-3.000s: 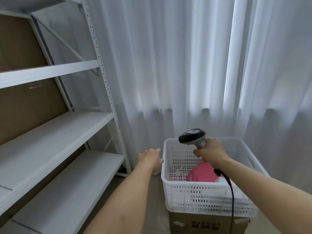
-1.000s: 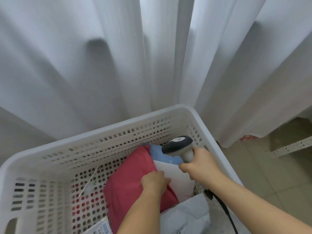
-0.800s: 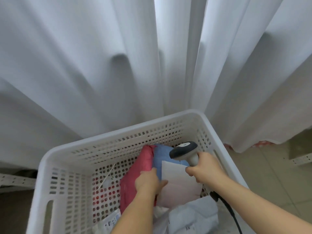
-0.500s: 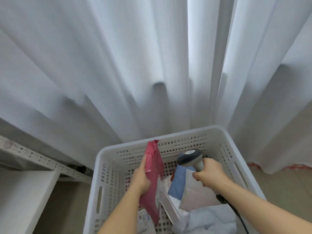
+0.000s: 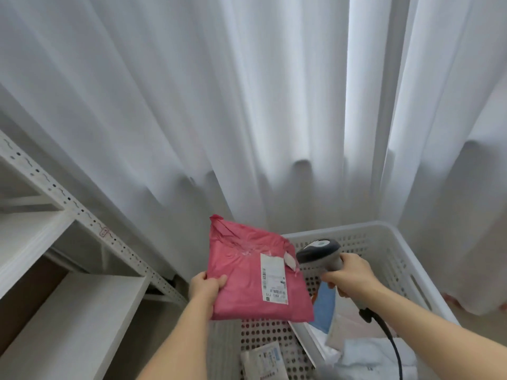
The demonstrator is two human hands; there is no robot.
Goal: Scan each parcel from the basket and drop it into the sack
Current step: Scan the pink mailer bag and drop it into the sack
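Left hand point(image 5: 206, 287) pinches the lower left edge of the flat pink plastic mailer parcel point(image 5: 247, 272), thumb on the front face, other fingers hidden behind it. Parcel is held up in the air, roughly upright and tilted a little, front toward the camera, above the near left part of the white perforated plastic basket point(image 5: 389, 259). The white printed shipping label point(image 5: 273, 278) sits on the parcel's right half, the side nearer the right hand, with barcodes along its left edge and bottom. Right hand point(image 5: 349, 278) is wrapped around the handle of the grey-and-black handheld barcode scanner point(image 5: 319, 255), just right of the parcel. Scanner head points left at the parcel's upper right edge, very near it; cannot tell if they touch. Black scanner cable point(image 5: 389, 341) runs from the handle base down along the right forearm. Below and between the hands, inside the basket: a light blue flat parcel point(image 5: 325, 308) under the right hand, a pale pinkish flat parcel point(image 5: 343, 330) beside it, white soft-plastic parcels point(image 5: 367, 360) lower right, and a small white labelled packet point(image 5: 263, 360) under the pink parcel. Left of the left hand stands white metal shelving with perforated uprights point(image 5: 68, 311). White pleated curtain point(image 5: 247, 105) hangs behind both hands.
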